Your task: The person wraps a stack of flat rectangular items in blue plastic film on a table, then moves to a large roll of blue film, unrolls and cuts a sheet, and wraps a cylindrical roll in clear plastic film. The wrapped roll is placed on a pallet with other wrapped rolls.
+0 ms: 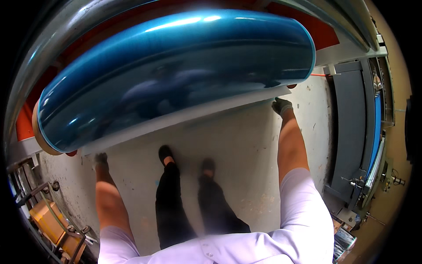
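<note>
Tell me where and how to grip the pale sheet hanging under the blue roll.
The pale sheet is probably best gripped by its free edge, near both ends, from the person's side: it is wide, and that edge shows beyond the blue roll.

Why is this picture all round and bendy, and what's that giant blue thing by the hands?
There's no robot here, just a person wearing a camera on their head. It looks down through a very wide lens, so straight edges bend. You can see their pale sleeves, dark trousers and shoes. The giant blue thing is a shiny roll. A pale sheet shows along its lower side. The right hand is at the sheet's right end; the left hand, rather blurry, is near its left end. I can't tell how firmly either holds it. Underneath is grey floor.
</note>
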A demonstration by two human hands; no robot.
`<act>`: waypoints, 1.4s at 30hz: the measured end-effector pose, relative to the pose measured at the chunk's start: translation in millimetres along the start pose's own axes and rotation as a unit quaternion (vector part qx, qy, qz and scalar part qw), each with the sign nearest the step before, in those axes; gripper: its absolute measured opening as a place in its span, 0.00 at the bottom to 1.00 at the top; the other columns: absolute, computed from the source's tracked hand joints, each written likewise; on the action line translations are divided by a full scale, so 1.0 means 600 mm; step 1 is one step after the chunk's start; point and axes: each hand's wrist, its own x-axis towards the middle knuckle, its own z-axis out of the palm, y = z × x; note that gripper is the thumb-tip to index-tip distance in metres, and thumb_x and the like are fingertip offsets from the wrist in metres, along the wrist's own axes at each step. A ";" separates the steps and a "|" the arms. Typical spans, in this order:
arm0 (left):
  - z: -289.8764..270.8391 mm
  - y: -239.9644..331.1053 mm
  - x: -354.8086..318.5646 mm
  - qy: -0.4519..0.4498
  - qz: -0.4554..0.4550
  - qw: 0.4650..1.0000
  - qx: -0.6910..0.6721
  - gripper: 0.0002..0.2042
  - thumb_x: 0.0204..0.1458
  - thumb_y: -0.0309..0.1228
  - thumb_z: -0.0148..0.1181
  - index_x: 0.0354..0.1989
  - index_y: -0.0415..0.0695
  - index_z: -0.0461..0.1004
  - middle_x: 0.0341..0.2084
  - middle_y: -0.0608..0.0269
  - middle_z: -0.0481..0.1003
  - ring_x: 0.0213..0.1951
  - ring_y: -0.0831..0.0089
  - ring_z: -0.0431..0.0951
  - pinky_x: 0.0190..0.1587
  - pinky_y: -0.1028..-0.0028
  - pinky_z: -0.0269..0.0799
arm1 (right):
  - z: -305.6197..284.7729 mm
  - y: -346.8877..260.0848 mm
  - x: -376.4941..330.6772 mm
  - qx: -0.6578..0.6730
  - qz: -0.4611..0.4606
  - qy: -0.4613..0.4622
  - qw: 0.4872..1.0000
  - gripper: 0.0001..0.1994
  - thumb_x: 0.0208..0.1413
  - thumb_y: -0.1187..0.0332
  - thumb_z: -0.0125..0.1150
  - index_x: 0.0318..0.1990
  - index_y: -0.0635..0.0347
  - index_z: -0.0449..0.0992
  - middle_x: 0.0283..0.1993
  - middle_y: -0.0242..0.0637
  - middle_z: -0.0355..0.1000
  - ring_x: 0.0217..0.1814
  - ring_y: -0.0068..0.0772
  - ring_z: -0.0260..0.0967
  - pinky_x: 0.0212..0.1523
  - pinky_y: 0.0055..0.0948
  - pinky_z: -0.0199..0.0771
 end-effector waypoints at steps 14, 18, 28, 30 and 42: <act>-0.042 -0.082 -0.010 0.109 -0.137 0.897 -0.405 0.18 0.58 0.37 0.53 0.56 0.51 0.69 0.54 0.62 0.70 0.54 0.66 0.69 0.52 0.69 0.68 | 0.007 -0.084 -0.026 0.052 -0.002 -0.102 0.993 0.09 0.60 0.63 0.58 0.42 0.57 0.78 0.37 0.44 0.78 0.38 0.44 0.76 0.42 0.41 0.81; -0.053 -0.087 -0.001 0.143 -0.145 0.805 -0.557 0.17 0.59 0.38 0.51 0.56 0.50 0.70 0.52 0.62 0.71 0.52 0.66 0.70 0.50 0.69 0.68 | 0.013 -0.080 -0.044 0.140 -0.015 -0.110 0.984 0.21 0.61 0.53 0.55 0.56 0.55 0.69 0.57 0.46 0.66 0.58 0.47 0.63 0.58 0.49 0.65; 0.001 -0.044 0.107 0.191 -0.121 0.588 -0.777 0.17 0.61 0.39 0.45 0.56 0.50 0.70 0.50 0.62 0.73 0.47 0.68 0.73 0.47 0.70 0.67 | 0.087 0.028 -0.354 -0.436 -0.549 0.314 0.640 0.38 0.55 0.40 0.55 0.57 0.70 0.68 0.50 0.50 0.73 0.50 0.52 0.72 0.49 0.39 0.74; 0.040 -0.045 0.152 0.207 -0.099 0.541 -0.809 0.17 0.62 0.39 0.44 0.56 0.50 0.71 0.49 0.62 0.73 0.46 0.68 0.73 0.46 0.70 0.66 | 0.124 0.118 -0.357 -0.389 -0.590 0.074 0.703 0.35 0.55 0.43 0.58 0.58 0.66 0.68 0.53 0.49 0.70 0.56 0.51 0.67 0.56 0.40 0.68; -0.104 -0.119 -0.050 0.124 -0.115 -0.021 -0.985 0.20 0.64 0.40 0.40 0.61 0.46 0.63 0.56 0.63 0.67 0.50 0.68 0.69 0.51 0.68 0.66 | 0.378 0.308 -0.531 -0.581 -0.710 -0.073 0.391 0.12 0.48 0.65 0.56 0.40 0.53 0.80 0.40 0.36 0.75 0.47 0.44 0.69 0.59 0.48 0.62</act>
